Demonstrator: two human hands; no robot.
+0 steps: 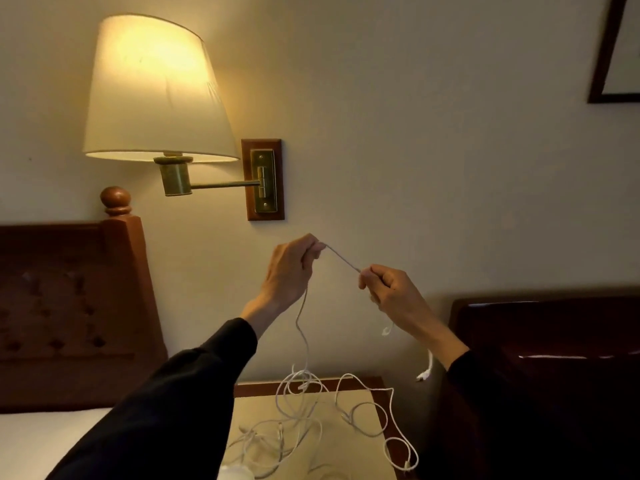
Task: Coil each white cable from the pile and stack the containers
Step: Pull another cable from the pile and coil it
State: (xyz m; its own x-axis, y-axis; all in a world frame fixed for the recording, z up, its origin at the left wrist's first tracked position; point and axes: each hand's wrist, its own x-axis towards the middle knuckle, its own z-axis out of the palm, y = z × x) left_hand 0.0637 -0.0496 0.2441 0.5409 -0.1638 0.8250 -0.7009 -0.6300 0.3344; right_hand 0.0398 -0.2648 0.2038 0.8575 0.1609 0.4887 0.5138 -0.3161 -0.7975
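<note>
White cable (343,259) ran taut between two raised hands near the centre of the frame, in front of the pale wall. The left hand (289,271) pinched it between thumb and curled fingertips at the higher end, and the right hand (384,284) held the lower end in a closed grip of curled fingers. From the left hand the cable dropped in a loose wavy line to the pile (311,420) of tangled white cables on the counter (379,386) at the bottom centre of the frame. A short tail with a plug (424,375) hung below the right wrist.

The step in hand looked like the start of a coil, with one cable lifted free of the rest. To do it well, I judged the right hand should keep the end fixed while the left fed even loops into it, each loop the same size, letting the cable twist naturally rather than forcing it flat. Lifting slowly would matter, since the hanging length ran into the tangle and could drag other cables off the counter edge.

No containers were plainly in view; a pale rounded shape (235,474) at the bottom edge was too cropped to identify. A lit wall lamp (152,91) hung in the upper left, a wooden headboard (69,306) stood at the left, and a dark chair (554,341) sat at the right.
</note>
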